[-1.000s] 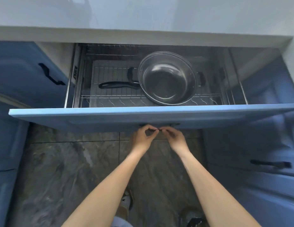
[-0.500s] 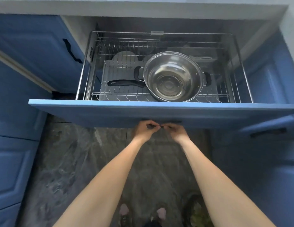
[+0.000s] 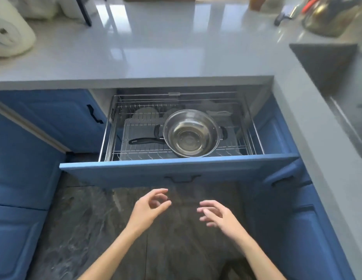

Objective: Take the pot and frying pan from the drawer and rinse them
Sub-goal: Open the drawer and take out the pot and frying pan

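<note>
both hands have let go of the drawer handle [image 3: 182, 178] and the drawer [image 3: 176, 170] now stands pulled out. left hand [image 3: 149, 207] and right hand [image 3: 218, 215] hover near it, fingers loosely spread, holding nothing. steel pot [image 3: 191, 134] sits in the wire rack, frying pan [image 3: 144, 140] under it, black handle pointing left. next, i judge: reach in and lift the pot first.

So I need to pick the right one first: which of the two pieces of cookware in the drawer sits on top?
The shiny steel pot sits on top. The frying pan lies beneath it, with little more than its long black handle showing, sticking out to the left.
</note>
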`<move>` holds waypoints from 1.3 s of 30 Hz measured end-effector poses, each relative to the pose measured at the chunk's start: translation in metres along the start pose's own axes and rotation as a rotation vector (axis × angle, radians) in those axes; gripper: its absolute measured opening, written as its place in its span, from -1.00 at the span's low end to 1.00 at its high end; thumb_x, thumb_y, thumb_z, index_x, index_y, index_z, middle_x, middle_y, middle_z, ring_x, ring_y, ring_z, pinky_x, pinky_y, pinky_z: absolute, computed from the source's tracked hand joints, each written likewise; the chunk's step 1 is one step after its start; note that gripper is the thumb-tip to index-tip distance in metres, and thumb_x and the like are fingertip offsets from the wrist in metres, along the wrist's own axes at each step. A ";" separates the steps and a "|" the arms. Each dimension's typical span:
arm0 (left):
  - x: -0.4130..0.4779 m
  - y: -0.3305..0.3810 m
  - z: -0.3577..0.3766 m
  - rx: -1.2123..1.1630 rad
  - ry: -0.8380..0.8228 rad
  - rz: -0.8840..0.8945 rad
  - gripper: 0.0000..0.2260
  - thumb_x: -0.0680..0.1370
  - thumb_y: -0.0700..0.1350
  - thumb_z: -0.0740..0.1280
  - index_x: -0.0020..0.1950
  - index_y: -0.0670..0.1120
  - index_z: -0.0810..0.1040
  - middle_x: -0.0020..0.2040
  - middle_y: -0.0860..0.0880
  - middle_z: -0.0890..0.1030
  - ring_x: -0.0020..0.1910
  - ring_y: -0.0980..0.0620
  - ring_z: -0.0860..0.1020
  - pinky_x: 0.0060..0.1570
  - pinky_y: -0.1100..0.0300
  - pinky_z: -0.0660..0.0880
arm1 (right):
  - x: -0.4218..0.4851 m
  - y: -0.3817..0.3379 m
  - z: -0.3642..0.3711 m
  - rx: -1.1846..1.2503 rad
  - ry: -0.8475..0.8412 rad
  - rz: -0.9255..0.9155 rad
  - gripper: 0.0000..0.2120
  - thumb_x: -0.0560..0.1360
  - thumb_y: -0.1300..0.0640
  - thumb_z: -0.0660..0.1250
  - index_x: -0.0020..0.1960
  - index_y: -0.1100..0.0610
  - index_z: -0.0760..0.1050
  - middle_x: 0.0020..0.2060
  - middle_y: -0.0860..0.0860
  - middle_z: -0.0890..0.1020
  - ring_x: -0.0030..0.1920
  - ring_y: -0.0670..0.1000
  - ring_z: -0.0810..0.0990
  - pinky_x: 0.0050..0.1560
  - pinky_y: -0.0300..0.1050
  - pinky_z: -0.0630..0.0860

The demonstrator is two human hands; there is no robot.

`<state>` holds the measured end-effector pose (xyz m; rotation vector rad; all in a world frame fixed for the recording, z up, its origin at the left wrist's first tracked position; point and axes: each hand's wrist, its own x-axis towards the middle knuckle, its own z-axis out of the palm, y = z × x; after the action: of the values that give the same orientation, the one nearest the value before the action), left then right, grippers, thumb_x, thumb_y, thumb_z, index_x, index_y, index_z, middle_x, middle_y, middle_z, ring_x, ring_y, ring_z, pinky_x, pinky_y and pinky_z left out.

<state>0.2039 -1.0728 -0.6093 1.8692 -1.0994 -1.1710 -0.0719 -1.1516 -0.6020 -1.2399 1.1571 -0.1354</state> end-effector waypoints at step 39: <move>0.350 -0.014 -0.071 0.377 -0.148 -0.147 -0.77 0.61 -0.10 0.40 0.18 0.19 0.51 0.10 0.08 0.67 -0.02 0.03 0.65 -0.03 0.12 0.56 | 0.335 -0.074 -0.245 -0.426 0.064 0.166 -0.70 0.56 0.28 0.40 0.24 0.02 0.55 0.12 -0.02 0.59 -0.04 -0.19 0.64 -0.09 -0.45 0.50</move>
<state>0.3592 -1.3749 -0.7214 2.2077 -1.3592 -1.2687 -0.0598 -1.5565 -0.7173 -1.5096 1.3845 0.2083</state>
